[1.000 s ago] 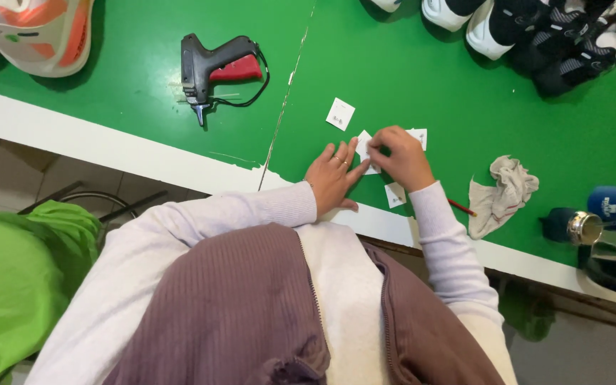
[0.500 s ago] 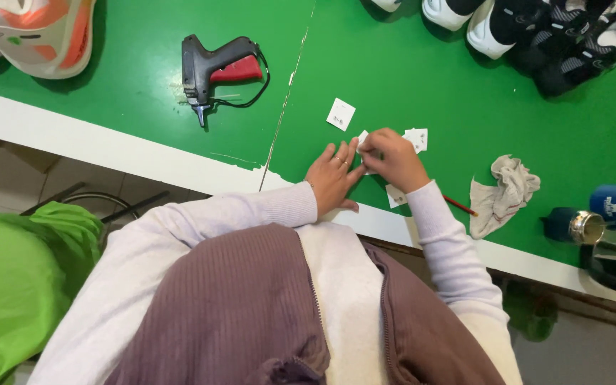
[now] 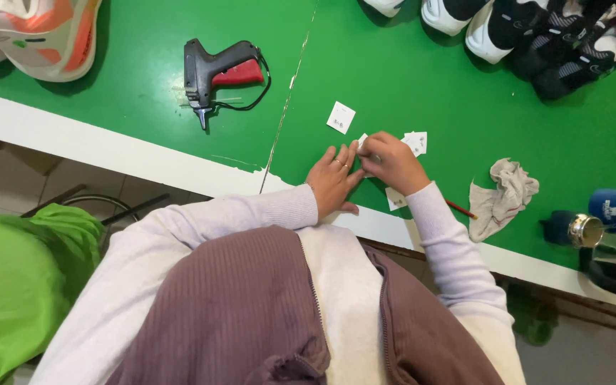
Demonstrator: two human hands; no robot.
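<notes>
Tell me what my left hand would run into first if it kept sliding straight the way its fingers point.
The left hand lies flat on the green table, fingers pointing up and slightly right. Going straight on, it would probably first meet the small white paper tags held under the right hand, which already touches its fingertips.

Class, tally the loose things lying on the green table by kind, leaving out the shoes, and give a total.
Small white paper tags: 4 visible
Tagging gun: 1
Crumpled cloth: 1
Red pencil: 1
Blue bottle: 1
Total: 8
</notes>
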